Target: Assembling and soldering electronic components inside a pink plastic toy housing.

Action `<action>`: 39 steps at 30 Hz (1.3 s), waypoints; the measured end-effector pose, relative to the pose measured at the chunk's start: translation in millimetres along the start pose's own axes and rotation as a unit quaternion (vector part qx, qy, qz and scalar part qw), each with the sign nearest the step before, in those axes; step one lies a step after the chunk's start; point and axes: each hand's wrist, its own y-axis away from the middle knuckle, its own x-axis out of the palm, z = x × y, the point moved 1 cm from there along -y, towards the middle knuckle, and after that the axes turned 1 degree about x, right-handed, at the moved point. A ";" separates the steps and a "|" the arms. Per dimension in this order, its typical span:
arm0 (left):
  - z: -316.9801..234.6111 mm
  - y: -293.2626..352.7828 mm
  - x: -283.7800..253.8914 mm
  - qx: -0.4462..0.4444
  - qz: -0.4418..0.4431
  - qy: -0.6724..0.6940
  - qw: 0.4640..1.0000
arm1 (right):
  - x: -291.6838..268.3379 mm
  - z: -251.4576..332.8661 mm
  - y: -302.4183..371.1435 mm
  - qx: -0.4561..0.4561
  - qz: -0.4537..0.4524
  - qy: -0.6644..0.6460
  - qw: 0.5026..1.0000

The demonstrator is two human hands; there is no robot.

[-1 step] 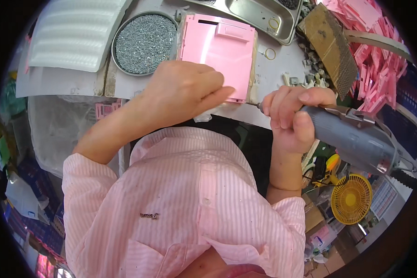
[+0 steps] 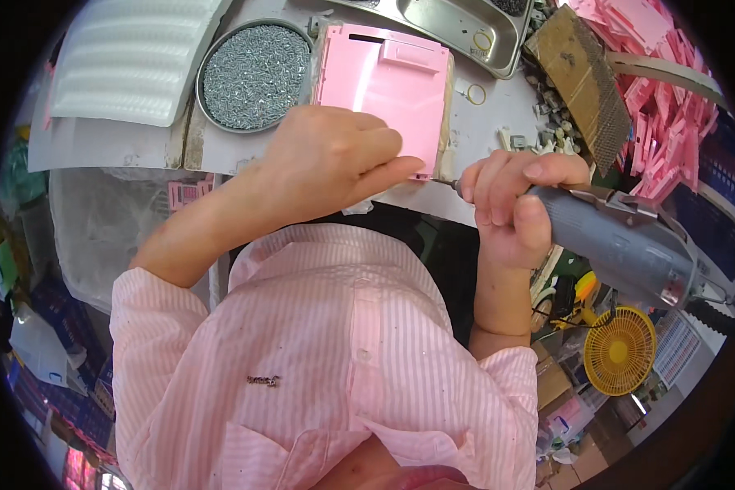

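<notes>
the left hand (image 2: 335, 163) lies palm down, fingers together and nearly flat, pressing on the lower part of a pink plastic panel (image 2: 384, 82) in the upper middle of the frame; it pins the panel to the work table (image 2: 490, 114) rather than gripping it. the right hand (image 2: 506, 204), right of centre, is closed in a full fist around a grey electric screwdriver (image 2: 620, 241), whose tip points left at the panel's lower right corner, just beside the left fingertips. the panel looks like thin, stiff moulded plastic, light and smooth, so it would probably slide or flex if not held flat; pressing down near the corner being worked, or taking it by its edges, seems the safest hold. the screwdriver looks the heavier item, needing the whole-hand grip it has. a round metal dish of small screws (image 2: 257, 77) sits just left of the panel, a steel tray (image 2: 457, 28) above it, a heap of pink plastic parts (image 2: 669, 106) at upper right, and a yellow fan (image 2: 620, 351) at lower right
</notes>
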 end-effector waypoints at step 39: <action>67.6 32.2 -52.3 -0.104 -0.077 -0.301 0.945 | -7.3 8.4 -32.1 -0.039 0.051 0.001 0.998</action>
